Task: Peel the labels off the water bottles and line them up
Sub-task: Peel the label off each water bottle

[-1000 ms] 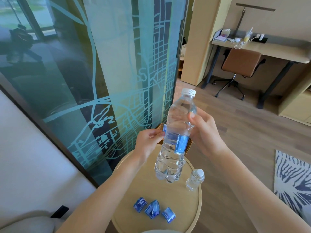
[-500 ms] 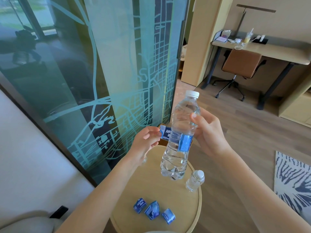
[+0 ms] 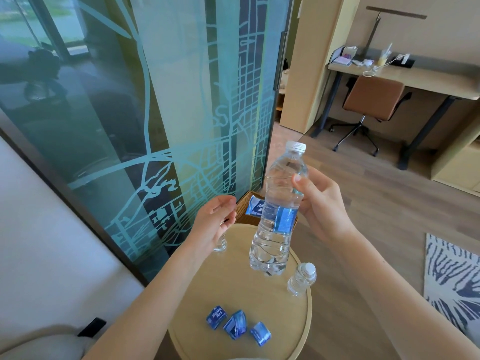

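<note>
**Bottle held over round table, label half off**

Frosted glass panel point(image 3: 155, 113) with a street-map pattern fills the left of the view. Wood floor to the right, with a desk point(image 3: 405, 79) and brown chair point(image 3: 374, 100) far off, and a patterned rug point(image 3: 452, 276) at the right edge.

Round tan table point(image 3: 233, 292) sits low centre.

Right hand point(image 3: 319, 203) grips the water bottle point(image 3: 278, 219) around its upper body, thumb on the near side, fingers wrapped behind. Bottle is raised above the table, tilted slightly, white cap up. Its blue label point(image 3: 283, 219) hangs partly loose: one end still lies on the bottle's front, and the free end sticks out to the left behind the bottle.

Left hand point(image 3: 215, 219) is off the bottle, just to its left, fingers loosely curled and holding nothing.

A small clear bottle point(image 3: 302, 279) stands near the table's right rim. Another clear bottle point(image 3: 220, 244) is mostly hidden under the left hand.

Three curled blue labels point(image 3: 237, 326) lie in a row on the table's near edge.
</note>
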Available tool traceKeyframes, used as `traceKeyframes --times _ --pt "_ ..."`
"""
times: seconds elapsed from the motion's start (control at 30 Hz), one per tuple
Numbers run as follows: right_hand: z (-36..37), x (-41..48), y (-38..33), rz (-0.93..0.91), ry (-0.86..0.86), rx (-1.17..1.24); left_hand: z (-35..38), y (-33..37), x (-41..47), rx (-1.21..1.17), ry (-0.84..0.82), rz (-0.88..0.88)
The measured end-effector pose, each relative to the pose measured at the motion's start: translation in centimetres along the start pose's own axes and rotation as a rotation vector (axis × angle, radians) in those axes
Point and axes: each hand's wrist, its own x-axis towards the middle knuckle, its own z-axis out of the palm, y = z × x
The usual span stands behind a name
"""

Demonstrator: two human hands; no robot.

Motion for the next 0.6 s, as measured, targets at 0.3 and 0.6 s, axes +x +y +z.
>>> traceKeyframes --times 0.3,0.6 --pt "-0.1 0.1 0.1 -0.06 0.006 -0.028 0.3 0.0 -3.4 0.495 -0.123 0.229" --pt "0.4 0.6 -0.2 -0.087 0.051 -0.036 3.1 -1.5 -6.4 0.622 -0.228 0.294"
